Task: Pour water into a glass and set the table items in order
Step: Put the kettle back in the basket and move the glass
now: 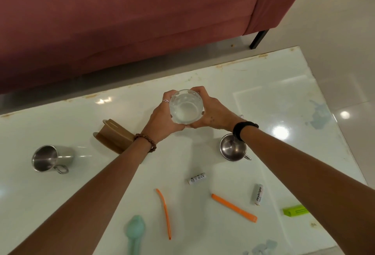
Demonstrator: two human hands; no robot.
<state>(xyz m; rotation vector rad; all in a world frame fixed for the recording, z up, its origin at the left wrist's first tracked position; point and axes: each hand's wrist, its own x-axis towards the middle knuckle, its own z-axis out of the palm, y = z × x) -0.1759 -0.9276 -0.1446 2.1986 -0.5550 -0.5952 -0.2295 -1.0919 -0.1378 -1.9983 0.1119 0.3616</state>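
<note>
A clear glass (186, 106) with water in it is held upright over the middle of the white glass table (274, 96). My left hand (162, 118) wraps its left side and my right hand (213, 112) wraps its right side; the fingertips meet below it. One steel mug (233, 147) stands upright under my right wrist. Another steel mug (50, 158) lies on its side at the left. I cannot tell whether the glass touches the table.
A brown cardboard holder (115, 137) lies by my left wrist. Near me lie two batteries (197, 178) (258, 194), two orange strips (165, 213) (234, 207), a teal spoon (135, 232) and a green box (295, 210). A red sofa (121, 21) stands beyond the far edge.
</note>
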